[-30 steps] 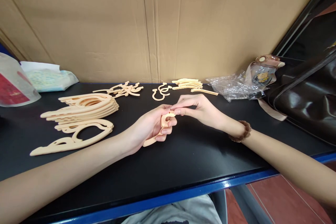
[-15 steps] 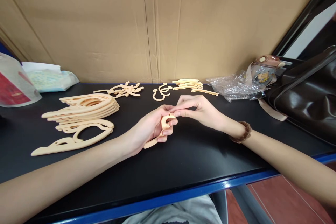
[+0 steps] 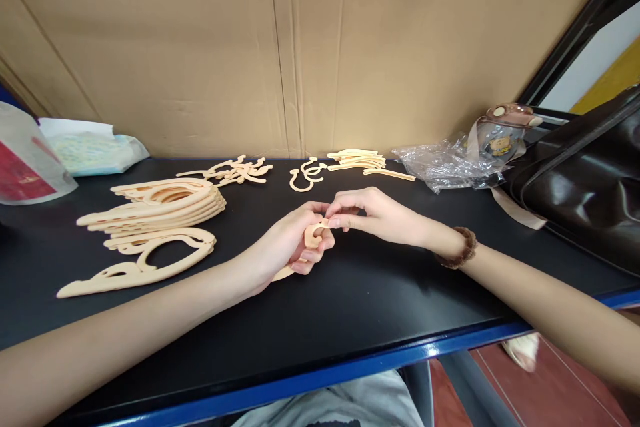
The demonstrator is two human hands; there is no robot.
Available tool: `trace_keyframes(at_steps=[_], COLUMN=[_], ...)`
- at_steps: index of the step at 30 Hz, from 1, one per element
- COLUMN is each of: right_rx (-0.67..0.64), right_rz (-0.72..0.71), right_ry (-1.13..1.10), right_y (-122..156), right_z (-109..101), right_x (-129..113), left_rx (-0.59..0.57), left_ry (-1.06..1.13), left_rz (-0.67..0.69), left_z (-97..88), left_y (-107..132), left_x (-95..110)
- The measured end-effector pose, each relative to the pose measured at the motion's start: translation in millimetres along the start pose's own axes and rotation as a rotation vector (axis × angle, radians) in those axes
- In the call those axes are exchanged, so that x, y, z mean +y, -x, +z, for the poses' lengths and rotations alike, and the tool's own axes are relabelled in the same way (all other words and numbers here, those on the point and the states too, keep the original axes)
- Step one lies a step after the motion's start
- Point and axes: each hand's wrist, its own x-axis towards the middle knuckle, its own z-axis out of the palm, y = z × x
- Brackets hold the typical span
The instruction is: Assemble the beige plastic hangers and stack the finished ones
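My left hand (image 3: 299,240) is closed around a beige plastic hanger part (image 3: 314,235), above the black tabletop. Its curved upper end shows between the fingers, and its lower end (image 3: 283,273) sticks out below the palm. My right hand (image 3: 367,217) touches the upper end, thumb and forefinger pinched on it. The fingers cover much of the part, so its full shape is hidden. To the left lie stacked folding hangers (image 3: 165,210), with one hanger (image 3: 150,273) in front. Behind my hands are a few loose hooks (image 3: 303,185).
Loose curved hanger pieces (image 3: 235,172) and a pile of thin strips (image 3: 356,160) lie along the cardboard wall (image 3: 200,47). Clear plastic wrapping (image 3: 445,163), a bottle (image 3: 500,137) and a dark bag (image 3: 580,180) are at right. A tissue pack (image 3: 95,152) and a cup (image 3: 30,160) stand left.
My right hand has lowered slightly and its fingers have curled closer around the part's upper end. The part has tilted in my left hand. A foot has appeared on the floor at lower right.
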Motion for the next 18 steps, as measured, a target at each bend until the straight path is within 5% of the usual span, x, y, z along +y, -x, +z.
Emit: trace_keyframes(at_steps=[18], right_rx=[0.015], right_rz=[-0.01], right_ry=[-0.035], right_y=[0.7], right_z=[-6.0], right_x=[0.5], left_rx=[0.012], left_ry=[0.007], left_rz=[0.108], left_z=[-3.2], left_y=[-3.2], left_x=[-0.1])
